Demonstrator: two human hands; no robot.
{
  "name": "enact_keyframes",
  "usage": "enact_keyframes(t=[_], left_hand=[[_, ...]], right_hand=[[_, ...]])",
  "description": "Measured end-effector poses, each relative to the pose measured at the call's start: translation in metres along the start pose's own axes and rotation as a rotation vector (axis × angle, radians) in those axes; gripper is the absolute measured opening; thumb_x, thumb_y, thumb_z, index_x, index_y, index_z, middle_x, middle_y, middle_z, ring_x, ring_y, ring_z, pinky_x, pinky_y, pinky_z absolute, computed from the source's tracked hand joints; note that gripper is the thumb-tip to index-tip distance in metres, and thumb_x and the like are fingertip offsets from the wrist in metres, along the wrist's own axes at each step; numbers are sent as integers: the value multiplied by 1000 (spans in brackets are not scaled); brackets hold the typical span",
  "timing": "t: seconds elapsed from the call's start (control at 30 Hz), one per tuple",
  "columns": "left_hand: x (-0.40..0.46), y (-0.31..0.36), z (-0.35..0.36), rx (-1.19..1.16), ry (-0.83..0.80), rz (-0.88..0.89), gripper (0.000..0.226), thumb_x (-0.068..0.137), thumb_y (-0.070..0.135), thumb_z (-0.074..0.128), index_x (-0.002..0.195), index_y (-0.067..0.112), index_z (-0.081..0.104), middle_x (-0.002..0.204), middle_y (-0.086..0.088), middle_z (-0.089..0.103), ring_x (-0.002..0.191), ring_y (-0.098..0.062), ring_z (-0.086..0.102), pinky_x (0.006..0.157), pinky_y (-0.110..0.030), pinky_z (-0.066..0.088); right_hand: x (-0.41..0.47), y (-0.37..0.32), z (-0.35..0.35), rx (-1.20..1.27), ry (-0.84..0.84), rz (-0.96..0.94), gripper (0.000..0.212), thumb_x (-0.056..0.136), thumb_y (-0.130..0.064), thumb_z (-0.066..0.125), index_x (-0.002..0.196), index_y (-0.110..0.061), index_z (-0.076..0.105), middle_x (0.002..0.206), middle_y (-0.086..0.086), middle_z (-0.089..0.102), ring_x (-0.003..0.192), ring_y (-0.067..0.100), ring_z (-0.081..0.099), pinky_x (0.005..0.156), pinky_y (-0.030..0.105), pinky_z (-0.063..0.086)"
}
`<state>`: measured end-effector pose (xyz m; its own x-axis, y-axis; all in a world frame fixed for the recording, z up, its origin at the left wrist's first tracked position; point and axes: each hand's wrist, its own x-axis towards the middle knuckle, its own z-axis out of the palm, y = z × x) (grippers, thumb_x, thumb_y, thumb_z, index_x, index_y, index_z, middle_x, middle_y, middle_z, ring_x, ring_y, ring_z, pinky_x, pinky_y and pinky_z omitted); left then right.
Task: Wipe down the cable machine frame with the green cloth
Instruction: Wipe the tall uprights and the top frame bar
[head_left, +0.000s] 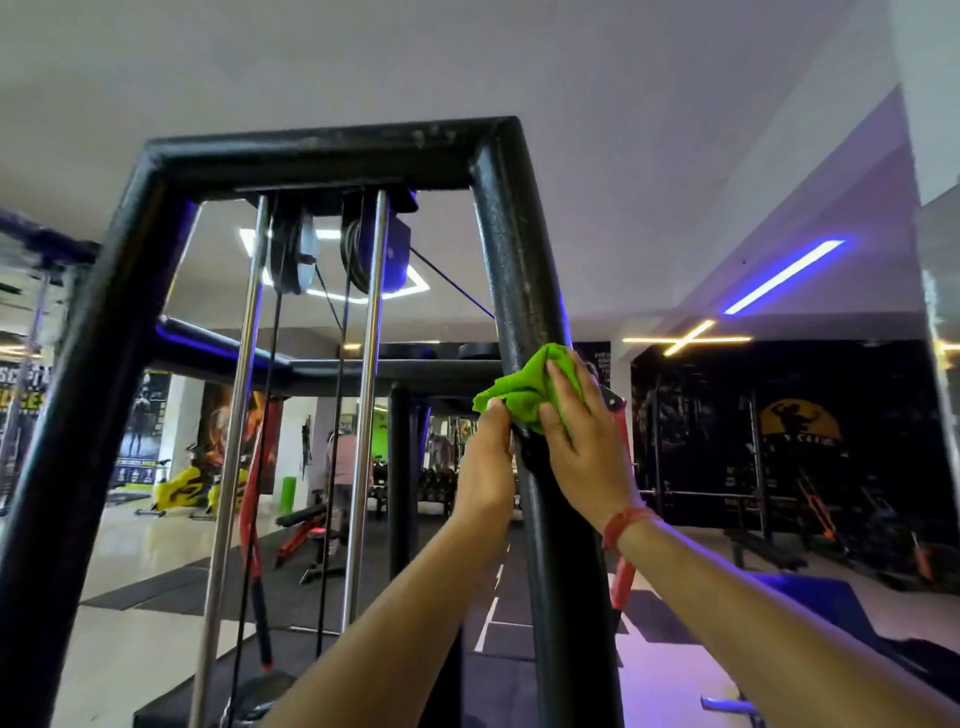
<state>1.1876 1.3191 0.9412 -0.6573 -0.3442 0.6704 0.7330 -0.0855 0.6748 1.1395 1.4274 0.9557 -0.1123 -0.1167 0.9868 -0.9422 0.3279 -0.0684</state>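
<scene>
The black cable machine frame (519, 270) rises in front of me, its right upright running from the top corner down past my arms. A bright green cloth (524, 387) is bunched against that upright at about mid-height. My right hand (584, 436) lies over the cloth from the right, fingers spread and pressing it to the post. My left hand (488, 457) is on the left side of the post, its fingertips pinching the cloth's lower left edge.
Two chrome guide rods (371, 364) and black cables hang from pulleys (296, 249) inside the frame. The left upright (98, 364) slants at the left. Benches, yellow bikes and a person stand in the gym beyond. A red strap (623, 566) hangs behind the post.
</scene>
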Motion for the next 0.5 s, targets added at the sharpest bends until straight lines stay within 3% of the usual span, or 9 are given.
enact_keyframes(t=[0.1, 0.17, 0.23, 0.3, 0.37, 0.5], left_hand=[[14, 14, -2, 100, -30, 0, 50, 87, 68, 43, 103, 36, 78, 112, 4, 76, 114, -15, 67, 109, -46, 44], [26, 28, -1, 160, -22, -8, 55, 75, 78, 44, 104, 45, 76, 114, 4, 75, 116, -23, 65, 110, -53, 42], [43, 43, 2, 156, -19, 5, 55, 70, 78, 46, 100, 44, 77, 109, 1, 76, 111, -27, 66, 108, -55, 43], [56, 56, 5, 137, -3, 10, 52, 64, 75, 48, 86, 41, 80, 93, 2, 78, 97, -28, 67, 102, -50, 48], [63, 69, 7, 148, -18, 11, 45, 62, 72, 48, 73, 40, 79, 80, 10, 76, 87, -22, 68, 91, -40, 50], [72, 74, 6, 157, -46, 19, 39, 102, 45, 37, 80, 29, 66, 60, 18, 70, 55, 2, 67, 54, -16, 49]], right_hand=[[-33, 0, -4, 81, 0, -2, 54, 107, -17, 47, 158, -18, 30, 166, -8, 22, 151, -1, 16, 121, 14, 13], [-23, 4, -5, 105, 10, 30, 53, 106, -16, 47, 157, -21, 33, 165, -10, 24, 148, -7, 20, 119, 10, 17], [13, 9, -5, 127, 44, 82, 50, 105, -13, 48, 154, -22, 40, 162, -7, 31, 145, -1, 32, 116, 7, 22], [48, 11, -7, 101, 98, 113, 48, 102, -5, 50, 148, -18, 50, 159, 1, 35, 139, 5, 38, 110, 0, 21], [67, 10, -9, 33, 162, 110, 49, 94, 3, 52, 139, -16, 59, 149, 9, 38, 125, 4, 40, 106, 4, 28], [62, 6, -10, 6, 182, -45, 53, 84, 7, 53, 130, -17, 64, 121, 7, 52, 107, 17, 55, 98, 28, 47]])
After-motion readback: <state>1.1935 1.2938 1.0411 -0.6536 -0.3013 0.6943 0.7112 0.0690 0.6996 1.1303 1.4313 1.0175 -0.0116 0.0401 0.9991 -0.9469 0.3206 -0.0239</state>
